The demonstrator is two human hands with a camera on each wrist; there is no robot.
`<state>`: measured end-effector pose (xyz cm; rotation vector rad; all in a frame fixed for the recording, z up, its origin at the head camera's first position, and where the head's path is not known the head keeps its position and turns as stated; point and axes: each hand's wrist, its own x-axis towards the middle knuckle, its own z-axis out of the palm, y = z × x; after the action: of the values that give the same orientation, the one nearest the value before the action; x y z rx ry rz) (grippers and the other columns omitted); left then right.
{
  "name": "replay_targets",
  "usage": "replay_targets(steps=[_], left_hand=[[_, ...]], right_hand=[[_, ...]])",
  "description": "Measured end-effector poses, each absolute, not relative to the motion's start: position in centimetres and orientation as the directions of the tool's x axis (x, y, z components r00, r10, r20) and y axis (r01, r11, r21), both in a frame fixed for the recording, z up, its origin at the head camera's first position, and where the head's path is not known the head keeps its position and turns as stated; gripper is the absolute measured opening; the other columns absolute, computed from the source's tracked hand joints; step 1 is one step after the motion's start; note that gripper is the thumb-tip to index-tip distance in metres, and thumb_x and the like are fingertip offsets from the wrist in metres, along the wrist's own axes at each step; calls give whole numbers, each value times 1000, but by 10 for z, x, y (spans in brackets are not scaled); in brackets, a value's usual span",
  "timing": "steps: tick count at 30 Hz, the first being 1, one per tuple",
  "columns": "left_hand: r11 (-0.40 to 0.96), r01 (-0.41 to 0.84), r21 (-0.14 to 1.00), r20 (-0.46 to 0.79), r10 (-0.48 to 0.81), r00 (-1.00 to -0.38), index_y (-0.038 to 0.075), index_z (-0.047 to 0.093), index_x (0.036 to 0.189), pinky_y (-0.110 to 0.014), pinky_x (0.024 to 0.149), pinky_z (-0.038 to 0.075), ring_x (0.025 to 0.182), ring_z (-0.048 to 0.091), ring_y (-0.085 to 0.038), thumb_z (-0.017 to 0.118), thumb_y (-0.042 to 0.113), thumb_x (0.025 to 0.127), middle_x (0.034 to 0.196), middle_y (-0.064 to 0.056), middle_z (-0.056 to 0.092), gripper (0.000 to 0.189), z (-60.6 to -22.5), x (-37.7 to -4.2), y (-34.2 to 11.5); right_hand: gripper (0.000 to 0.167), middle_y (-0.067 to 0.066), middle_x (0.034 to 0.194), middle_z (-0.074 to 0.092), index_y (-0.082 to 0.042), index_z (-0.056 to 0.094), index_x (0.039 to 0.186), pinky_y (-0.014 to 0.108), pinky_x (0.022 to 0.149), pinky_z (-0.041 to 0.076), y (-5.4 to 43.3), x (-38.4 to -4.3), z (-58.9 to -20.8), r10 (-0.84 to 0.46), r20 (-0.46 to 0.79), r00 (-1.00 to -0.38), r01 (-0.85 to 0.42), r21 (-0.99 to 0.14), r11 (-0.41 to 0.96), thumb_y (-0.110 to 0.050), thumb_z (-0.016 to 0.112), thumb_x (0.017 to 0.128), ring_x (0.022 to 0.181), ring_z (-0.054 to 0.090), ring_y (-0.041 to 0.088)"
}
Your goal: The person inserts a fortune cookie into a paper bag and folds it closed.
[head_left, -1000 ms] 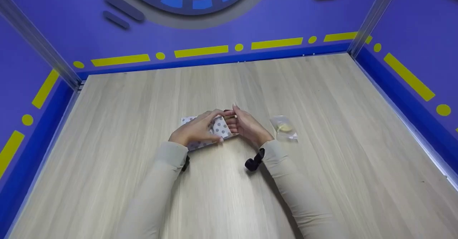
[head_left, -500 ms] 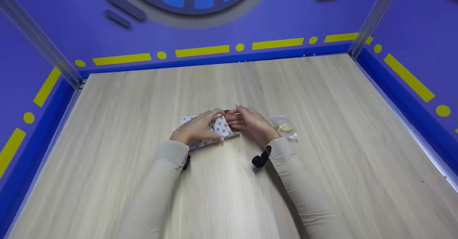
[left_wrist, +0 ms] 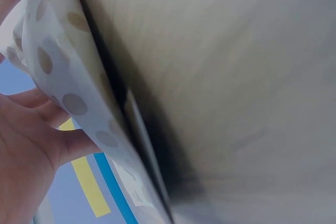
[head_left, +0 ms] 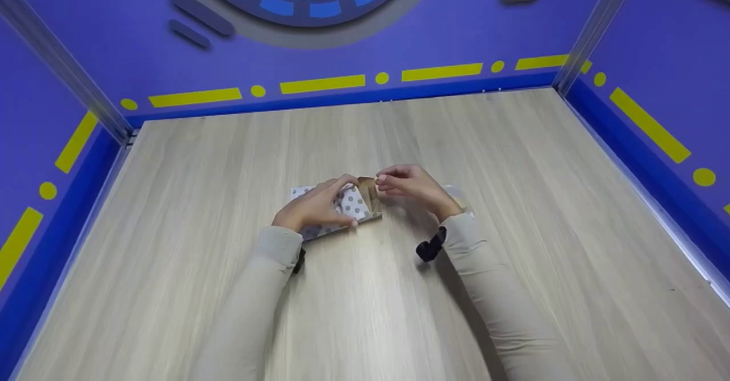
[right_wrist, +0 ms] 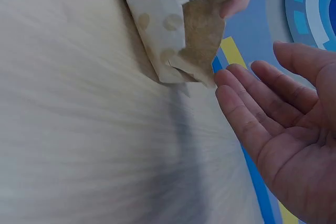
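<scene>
A white paper bag (head_left: 353, 205) with grey-brown dots lies on its side on the table, its brown mouth gaping to the right. My left hand (head_left: 318, 205) grips it from above, thumb on the near side and fingers on the far side. In the left wrist view the thumb and fingers spread along the dotted paper (left_wrist: 74, 103). Just right of the mouth is my right hand (head_left: 419, 188). The right wrist view shows the fingers of that hand (right_wrist: 294, 108) fairly straight, with nothing in them, beside the bag's opening (right_wrist: 205, 27).
A small clear plastic bag (head_left: 454, 191) lies on the table to the right, mostly hidden behind the right wrist. The wood-grain table (head_left: 513, 158) stretches around the hands. Blue-purple walls (head_left: 319, 61) with yellow dashes bound it at the back and sides.
My right hand has drawn back to the right from the paper bag's mouth and turned palm-down, uncovering the brown opening. It now covers much of the plastic bag. The left hand stays in place.
</scene>
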<state>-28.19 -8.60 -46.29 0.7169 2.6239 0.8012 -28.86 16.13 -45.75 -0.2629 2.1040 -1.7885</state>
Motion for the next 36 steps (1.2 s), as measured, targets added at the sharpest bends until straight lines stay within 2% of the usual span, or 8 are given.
replay_targets(steps=[9,13,18,29,36], left_hand=[[704,378,601,-118,547,-829,34,40,135,-37,84,44,96,50,-20,83,43,71,121,0,52,77,-465,-281,-85],[714,377,589,-124,541,-832,35,39,136,-38,85,44,97,50,-20,82,44,71,125,0,51,78,-465,-281,-84],[718,373,588,-131,539,-832,36,39,136,-39,86,44,97,49,-20,82,45,71,130,0,49,78,-465,-280,-85],[701,392,595,-118,559,-821,33,40,136,-34,76,44,88,50,-20,83,43,72,117,-1,52,77,-466,-281,-88],[703,394,592,-117,558,-821,32,40,136,-35,78,44,89,49,-20,83,43,71,120,-2,52,78,-464,-281,-88]], right_hand=[[39,17,121,65,3,61,123,31,92,52,179,-292,-447,-338,-127,-933,-12,-925,381,-20,64,92,102,63,17],[38,14,121,66,-1,64,121,34,93,51,190,-293,-442,-330,-108,-938,-64,-881,468,-24,66,91,106,63,21],[38,16,121,66,0,63,122,42,96,49,205,-295,-438,-322,-93,-942,-95,-847,523,-23,66,92,110,62,28],[38,13,114,69,-2,65,120,44,94,50,238,-295,-428,-362,-89,-928,-167,-768,619,-25,68,90,105,63,26],[37,17,119,66,0,64,121,47,97,48,256,-297,-430,-396,-131,-909,-186,-723,665,-21,66,91,110,62,31]])
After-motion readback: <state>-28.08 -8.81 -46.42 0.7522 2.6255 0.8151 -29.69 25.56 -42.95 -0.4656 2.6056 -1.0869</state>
